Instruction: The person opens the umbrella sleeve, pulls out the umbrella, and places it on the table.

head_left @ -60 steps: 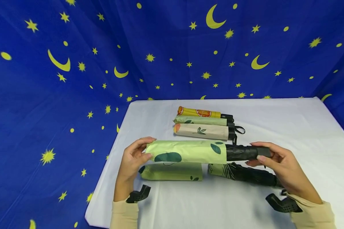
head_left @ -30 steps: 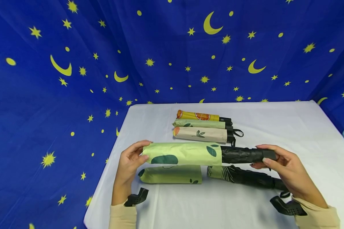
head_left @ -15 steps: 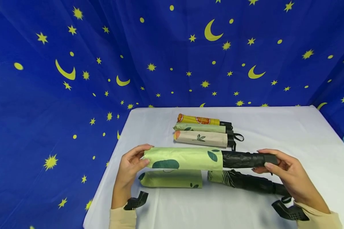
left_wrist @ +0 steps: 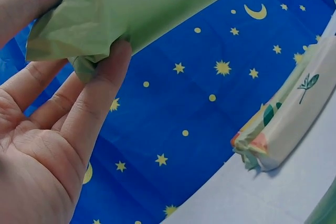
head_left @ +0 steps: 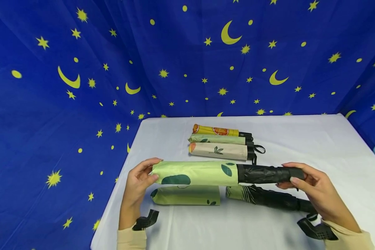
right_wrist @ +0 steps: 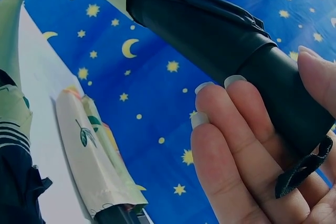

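A folded black umbrella [head_left: 262, 173] is held level above the table, its left part inside a light green sleeve [head_left: 203, 173] with dark green leaf prints. My left hand [head_left: 136, 184] pinches the sleeve's left end between thumb and fingers; the left wrist view shows crumpled fabric [left_wrist: 73, 30] there. At the other end, my right hand [head_left: 319, 189] grips the umbrella's dark handle [right_wrist: 291, 98], where a short black strap [right_wrist: 304, 169] hangs across the fingers. Below lies a separate flat green sleeve [head_left: 190, 197], and right of it a folded black umbrella with a green, striped end [head_left: 268, 198].
Three sleeved umbrellas lie side by side farther back: a yellow one with orange slices [head_left: 217, 130], a pale green one [head_left: 222, 139] and a beige one [head_left: 225, 151]. The white-covered table [head_left: 325, 146] meets a blue star-patterned curtain [head_left: 187, 52] behind and at the sides.
The sleeve has slid left along the umbrella with my left hand, while my right hand has shifted slightly right, so more black fabric shows. The head view has tilted, lowering the scene.
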`<move>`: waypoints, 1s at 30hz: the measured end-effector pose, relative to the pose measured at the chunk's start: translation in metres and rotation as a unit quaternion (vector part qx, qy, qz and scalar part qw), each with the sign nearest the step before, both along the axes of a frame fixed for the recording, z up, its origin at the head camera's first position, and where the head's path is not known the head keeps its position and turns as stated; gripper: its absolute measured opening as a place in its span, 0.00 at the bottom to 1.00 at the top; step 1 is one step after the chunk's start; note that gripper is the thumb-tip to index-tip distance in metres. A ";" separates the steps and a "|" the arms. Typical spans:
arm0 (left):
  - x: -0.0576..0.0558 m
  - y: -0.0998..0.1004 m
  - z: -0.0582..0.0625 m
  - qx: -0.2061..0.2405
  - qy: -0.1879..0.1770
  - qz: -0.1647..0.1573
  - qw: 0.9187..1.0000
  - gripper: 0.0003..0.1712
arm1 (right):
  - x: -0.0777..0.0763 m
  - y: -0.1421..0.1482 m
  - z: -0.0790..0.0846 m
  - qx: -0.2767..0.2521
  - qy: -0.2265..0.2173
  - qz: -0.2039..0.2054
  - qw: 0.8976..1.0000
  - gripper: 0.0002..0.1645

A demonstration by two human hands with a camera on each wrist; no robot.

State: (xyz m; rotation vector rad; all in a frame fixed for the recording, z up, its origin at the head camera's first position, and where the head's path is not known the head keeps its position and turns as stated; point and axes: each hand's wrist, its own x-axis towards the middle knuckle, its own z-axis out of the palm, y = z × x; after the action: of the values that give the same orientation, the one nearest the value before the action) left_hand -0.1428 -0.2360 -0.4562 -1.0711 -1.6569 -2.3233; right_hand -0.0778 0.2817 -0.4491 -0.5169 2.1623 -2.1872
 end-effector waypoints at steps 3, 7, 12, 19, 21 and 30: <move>0.001 -0.001 -0.001 0.002 -0.002 0.003 1.000 0.22 | 0.001 0.001 0.000 -0.002 -0.001 0.002 1.000 0.24; 0.001 -0.002 -0.001 0.004 -0.003 0.010 1.000 0.23 | 0.002 0.002 -0.001 -0.010 -0.002 0.002 1.000 0.25; 0.003 -0.006 -0.004 -0.003 -0.011 0.029 1.000 0.23 | 0.003 0.004 -0.001 -0.003 -0.005 -0.014 1.000 0.25; 0.008 -0.011 -0.004 0.002 -0.017 0.051 0.999 0.22 | 0.006 0.009 -0.002 -0.011 -0.010 -0.020 1.000 0.24; 0.008 -0.014 -0.004 0.003 -0.018 0.055 0.998 0.22 | 0.006 0.011 -0.003 -0.019 -0.005 -0.014 1.000 0.25; 0.008 -0.020 -0.004 0.013 -0.026 0.075 0.997 0.22 | 0.006 0.019 -0.008 -0.036 0.003 -0.007 0.999 0.26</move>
State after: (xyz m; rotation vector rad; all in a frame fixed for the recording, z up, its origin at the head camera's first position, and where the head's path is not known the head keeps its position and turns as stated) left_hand -0.1344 -0.2565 -0.4599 -0.8560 -1.6580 -2.2876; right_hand -0.0714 0.3010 -0.4573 -0.5122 2.1025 -2.2823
